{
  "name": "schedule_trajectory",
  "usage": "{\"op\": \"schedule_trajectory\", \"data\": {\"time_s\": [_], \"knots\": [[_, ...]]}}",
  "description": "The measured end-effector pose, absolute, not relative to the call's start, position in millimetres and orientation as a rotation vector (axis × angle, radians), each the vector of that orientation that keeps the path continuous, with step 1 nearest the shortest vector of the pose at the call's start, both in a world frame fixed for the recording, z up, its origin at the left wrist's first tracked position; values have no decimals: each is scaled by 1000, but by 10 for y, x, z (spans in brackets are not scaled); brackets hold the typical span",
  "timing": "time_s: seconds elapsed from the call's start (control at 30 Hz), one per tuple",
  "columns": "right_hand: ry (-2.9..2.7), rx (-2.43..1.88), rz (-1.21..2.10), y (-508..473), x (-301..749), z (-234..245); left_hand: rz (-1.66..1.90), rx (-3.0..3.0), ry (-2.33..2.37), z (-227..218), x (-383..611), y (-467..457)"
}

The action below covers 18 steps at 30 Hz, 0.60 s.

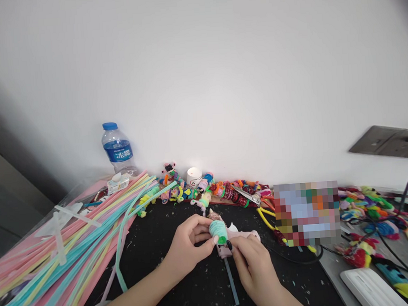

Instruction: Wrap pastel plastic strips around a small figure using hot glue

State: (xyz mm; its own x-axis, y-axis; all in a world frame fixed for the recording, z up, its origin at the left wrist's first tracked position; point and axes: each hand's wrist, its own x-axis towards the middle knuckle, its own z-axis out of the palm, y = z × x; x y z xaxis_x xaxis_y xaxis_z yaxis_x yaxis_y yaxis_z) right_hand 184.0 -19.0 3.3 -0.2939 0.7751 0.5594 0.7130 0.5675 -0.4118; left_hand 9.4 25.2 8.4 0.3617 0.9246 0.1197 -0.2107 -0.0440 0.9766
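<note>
My left hand [192, 242] is closed on a mint-green coil of wound pipe cleaner [217, 228], gripping it between thumb and fingers. A brighter green patch shows at the coil's near end. My right hand [251, 259] is closed in a pinch beside that end, at a small black piece [230, 245] whose kind I cannot make out. Behind and under both hands lies a pale pink glue gun [225, 251], partly hidden, on the black mat [186, 294]. A bluish glue stick [231, 281] sticks out of it towards me.
Bundled pastel pipe cleaners [74, 246] spread across the left. A water bottle [117, 149] and a paper cup [194, 177] stand by the wall. Colourful pipe-cleaner figures [224, 193], scissors [247, 195] and yellow-handled pliers [266, 216] lie behind. At right are a white device [369, 286] and black cable [298, 262].
</note>
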Motion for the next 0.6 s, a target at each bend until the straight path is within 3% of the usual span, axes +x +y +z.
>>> {"op": "schedule_trajectory", "data": {"time_s": [0.6], "knots": [[-2087, -1278, 82, -192, 1839, 46, 1097, 1185, 720, 37, 88, 297]]}}
